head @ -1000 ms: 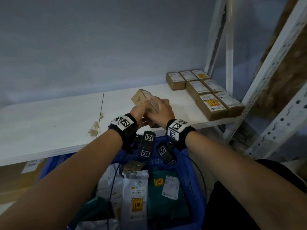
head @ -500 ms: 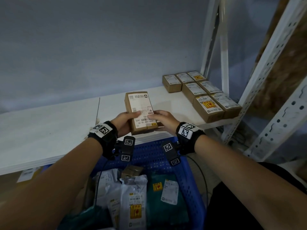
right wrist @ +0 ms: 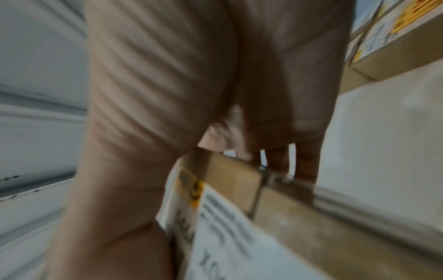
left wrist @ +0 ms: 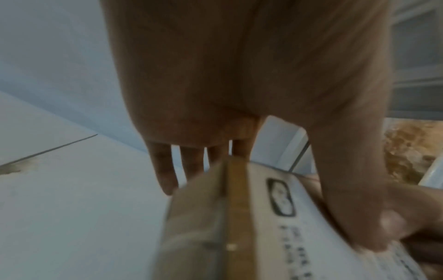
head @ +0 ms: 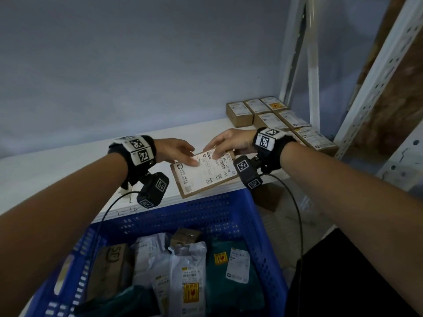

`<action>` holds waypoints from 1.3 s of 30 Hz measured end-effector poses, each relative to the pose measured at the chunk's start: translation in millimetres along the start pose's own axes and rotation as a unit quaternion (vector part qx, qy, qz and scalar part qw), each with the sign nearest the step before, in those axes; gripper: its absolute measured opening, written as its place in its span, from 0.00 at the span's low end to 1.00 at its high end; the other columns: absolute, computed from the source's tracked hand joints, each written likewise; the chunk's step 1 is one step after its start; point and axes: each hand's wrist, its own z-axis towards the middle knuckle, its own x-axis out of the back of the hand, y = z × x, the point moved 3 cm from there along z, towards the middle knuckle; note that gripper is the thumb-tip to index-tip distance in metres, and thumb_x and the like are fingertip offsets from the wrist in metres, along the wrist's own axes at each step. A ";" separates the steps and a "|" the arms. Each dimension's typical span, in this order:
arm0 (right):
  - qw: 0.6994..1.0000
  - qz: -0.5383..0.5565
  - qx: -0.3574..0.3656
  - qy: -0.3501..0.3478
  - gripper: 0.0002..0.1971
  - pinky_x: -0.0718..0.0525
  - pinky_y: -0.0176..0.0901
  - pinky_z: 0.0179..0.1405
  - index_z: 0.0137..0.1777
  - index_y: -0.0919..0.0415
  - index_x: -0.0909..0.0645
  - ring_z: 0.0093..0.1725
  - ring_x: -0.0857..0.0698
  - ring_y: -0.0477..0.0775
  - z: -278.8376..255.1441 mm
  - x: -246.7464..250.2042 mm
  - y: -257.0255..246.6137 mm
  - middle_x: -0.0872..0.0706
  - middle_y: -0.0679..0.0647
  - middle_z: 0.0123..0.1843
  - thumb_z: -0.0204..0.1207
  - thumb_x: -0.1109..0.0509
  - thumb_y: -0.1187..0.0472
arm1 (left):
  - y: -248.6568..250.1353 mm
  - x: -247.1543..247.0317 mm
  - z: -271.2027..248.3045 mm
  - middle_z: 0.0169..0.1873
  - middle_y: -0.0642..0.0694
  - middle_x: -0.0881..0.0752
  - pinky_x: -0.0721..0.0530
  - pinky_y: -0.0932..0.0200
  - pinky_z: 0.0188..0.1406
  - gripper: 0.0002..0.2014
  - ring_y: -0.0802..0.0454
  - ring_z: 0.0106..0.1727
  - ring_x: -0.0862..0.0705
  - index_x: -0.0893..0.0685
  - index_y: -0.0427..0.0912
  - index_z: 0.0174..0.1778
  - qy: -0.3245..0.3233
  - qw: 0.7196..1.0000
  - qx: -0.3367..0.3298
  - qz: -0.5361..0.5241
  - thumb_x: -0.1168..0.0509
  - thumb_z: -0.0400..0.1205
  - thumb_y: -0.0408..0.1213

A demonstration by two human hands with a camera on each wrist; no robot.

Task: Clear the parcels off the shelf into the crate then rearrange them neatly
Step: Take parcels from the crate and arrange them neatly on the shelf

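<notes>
A flat brown cardboard parcel (head: 206, 175) with a white address label hangs over the front edge of the white shelf (head: 57, 170), label up and tilted. My left hand (head: 183, 152) pinches its left end, thumb on the label and fingers beyond the far edge. My right hand (head: 226, 143) grips the right end the same way. The left wrist view shows the parcel (left wrist: 239, 227) under my thumb; the right wrist view shows the parcel (right wrist: 239, 227) blurred, with fingers on its far edge. The blue crate (head: 206, 213) stands directly below.
Several small brown boxes (head: 270, 115) sit in neat rows at the shelf's right end, by the white perforated uprights (head: 377, 72). Inside the crate lie white poly mailers (head: 187, 271), a green mailer (head: 229, 282) and a brown box (head: 112, 266). Cables hang from both wrists.
The parcel has turned from lengthwise to crosswise and shifted right along the shelf's edge. Both hands moved apart to its two ends.
</notes>
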 end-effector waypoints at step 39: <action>0.912 -0.167 -0.123 0.355 0.24 0.19 0.53 0.60 0.71 0.64 0.31 0.62 0.18 0.64 63.7 73.2 119.0 0.17 0.62 0.65 0.83 0.39 0.49 | 27.2 -102.2 160.8 0.58 0.44 0.18 0.18 0.51 0.62 0.34 0.45 0.60 0.17 0.31 0.39 0.74 0.145 0.946 -0.088 -0.275 0.26 0.72 0.27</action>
